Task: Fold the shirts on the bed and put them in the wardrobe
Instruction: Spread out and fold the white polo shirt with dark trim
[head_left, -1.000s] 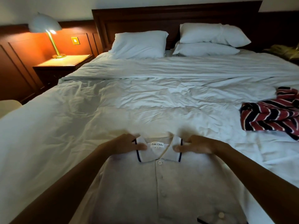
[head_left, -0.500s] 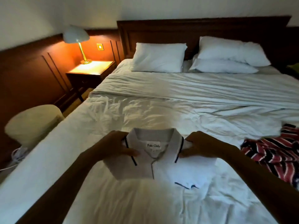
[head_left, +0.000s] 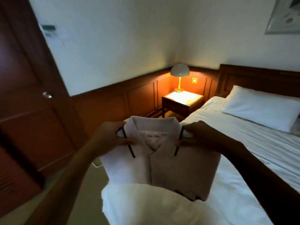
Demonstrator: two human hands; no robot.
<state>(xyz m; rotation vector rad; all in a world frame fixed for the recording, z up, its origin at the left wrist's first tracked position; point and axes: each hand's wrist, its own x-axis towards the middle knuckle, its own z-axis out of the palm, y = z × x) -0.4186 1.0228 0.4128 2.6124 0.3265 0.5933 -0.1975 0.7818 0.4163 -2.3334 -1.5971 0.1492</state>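
Folded white polo shirt (head_left: 155, 161) held above bed (head_left: 259, 159), left hand (head_left: 110, 137) at 9 o'clock and right hand (head_left: 199, 137) at 3 o'clock pinching its collar.

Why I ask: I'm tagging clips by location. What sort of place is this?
Likely a hotel bedroom: white-sheeted bed, white pillow, dark wooden headboard, lit dome-shaded brass lamp on a wooden nightstand.

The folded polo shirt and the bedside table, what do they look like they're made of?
Folded polo shirt: soft matte white cloth, probably cotton knit; it folds flat and hangs limp. Bedside table: dark reddish wood, seemingly varnished; its top shines under the lamp.
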